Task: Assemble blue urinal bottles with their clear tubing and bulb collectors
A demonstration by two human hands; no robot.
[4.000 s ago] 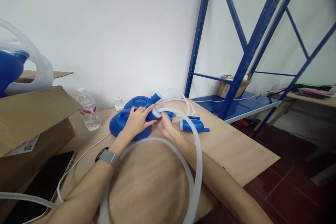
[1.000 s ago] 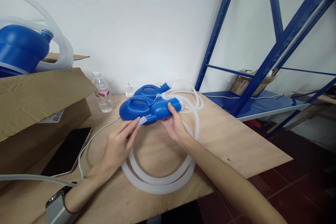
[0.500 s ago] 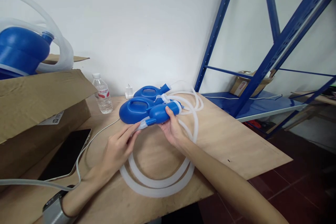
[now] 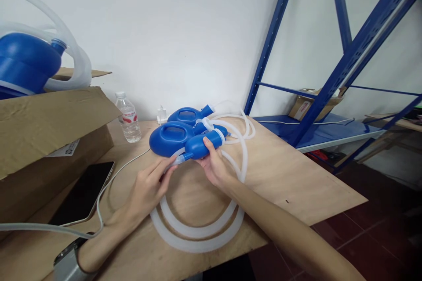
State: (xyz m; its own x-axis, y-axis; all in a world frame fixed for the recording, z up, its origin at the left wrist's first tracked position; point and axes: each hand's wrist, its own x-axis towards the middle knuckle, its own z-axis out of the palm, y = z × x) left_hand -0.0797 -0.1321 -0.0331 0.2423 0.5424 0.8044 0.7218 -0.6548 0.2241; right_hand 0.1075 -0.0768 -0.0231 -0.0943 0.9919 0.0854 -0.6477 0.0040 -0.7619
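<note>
Change from half a second ago: blue handpiece [image 4: 201, 144] sits slightly lower and further left; left hand [image 4: 148, 186] stays at its narrow end.

Containers:
- Cardboard box [image 4: 49, 118], far left, flaps open; holds a blue jug [image 4: 26, 59] with a pale tube looped over it.
- Two blue handled jugs [image 4: 166, 138] on the table [image 4: 296, 184], one behind the other, just beyond the hands; contents not visible.
- Clear water bottle [image 4: 128, 118], upright, capped, by the wall.
- Small carton [image 4: 308, 104] on the blue shelf rack [image 4: 329, 74], right; contents cannot be told.

Item in hand: the handpiece is bulb-shaped, glossy blue, with a white collar at its far end and a thin spout toward the left. The right hand [image 4: 214, 164] grips its body from below, thumb on top. The left hand's fingertips pinch the translucent end of the ribbed white hose [image 4: 198, 235], which coils twice on the table near the person.
</note>
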